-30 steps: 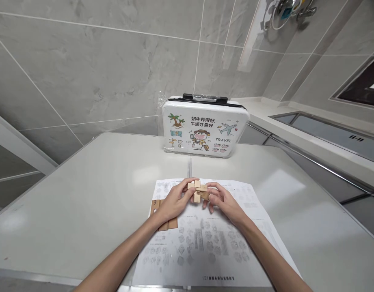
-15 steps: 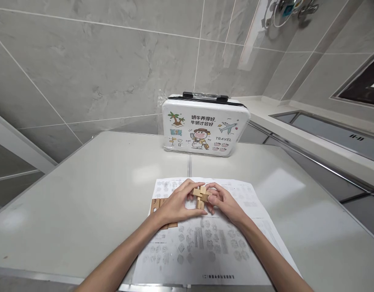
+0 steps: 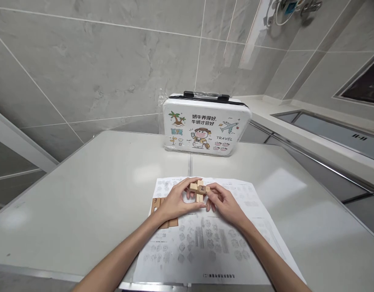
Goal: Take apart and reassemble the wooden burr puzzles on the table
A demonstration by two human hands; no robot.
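Note:
Between my two hands is a wooden burr puzzle (image 3: 200, 189), made of interlocking light and darker blocks crossing each other. One darker block on its near face carries a mark like a "2" or "Z". My left hand (image 3: 178, 201) grips it from the left, fingers at the top and thumb at the bottom. The fingertips of my right hand (image 3: 221, 200) pinch its right end. Partly hidden under my left wrist lie flat wooden pieces (image 3: 173, 222), one with a mark like a "3". Below everything is a printed sheet (image 3: 211, 263) of puzzle diagrams.
A white cartoon-printed case (image 3: 205, 125) with a black handle, wrapped in clear plastic, stands at the back of the pale table (image 3: 83, 194). Behind it rises a grey tiled wall (image 3: 113, 65). On the right runs a counter (image 3: 321, 138) with drawers below.
The wooden puzzle has tilted in my hands and moved slightly up, so the marked block now faces me. My right fingers have shifted to its right end. The view has moved slightly.

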